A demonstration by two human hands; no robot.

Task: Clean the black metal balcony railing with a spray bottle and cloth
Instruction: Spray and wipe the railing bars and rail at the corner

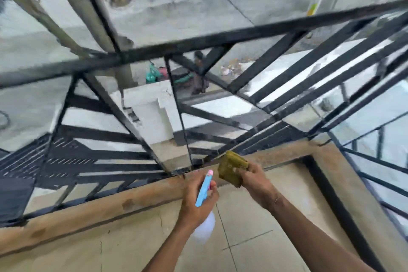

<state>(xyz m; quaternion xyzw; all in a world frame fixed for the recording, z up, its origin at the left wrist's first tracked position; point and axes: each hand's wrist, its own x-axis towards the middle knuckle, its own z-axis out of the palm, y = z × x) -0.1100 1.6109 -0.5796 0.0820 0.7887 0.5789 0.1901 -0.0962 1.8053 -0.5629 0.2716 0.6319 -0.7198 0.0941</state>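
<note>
- While I lean over the black metal balcony railing [198, 43], my left hand [196, 201] wraps the spray bottle with a blue-and-pink head and a clear body [204, 192], nozzle aimed at the bars' lower ends.
- My right hand [256, 180] clutches the folded olive-green cloth [231, 168], just beside the bottom rail by the brown ledge [99, 207].
- I judge I'm between spraying and wiping; next, press the cloth onto those low bars.

No text, label, brand or number can be read on anything in view
</note>
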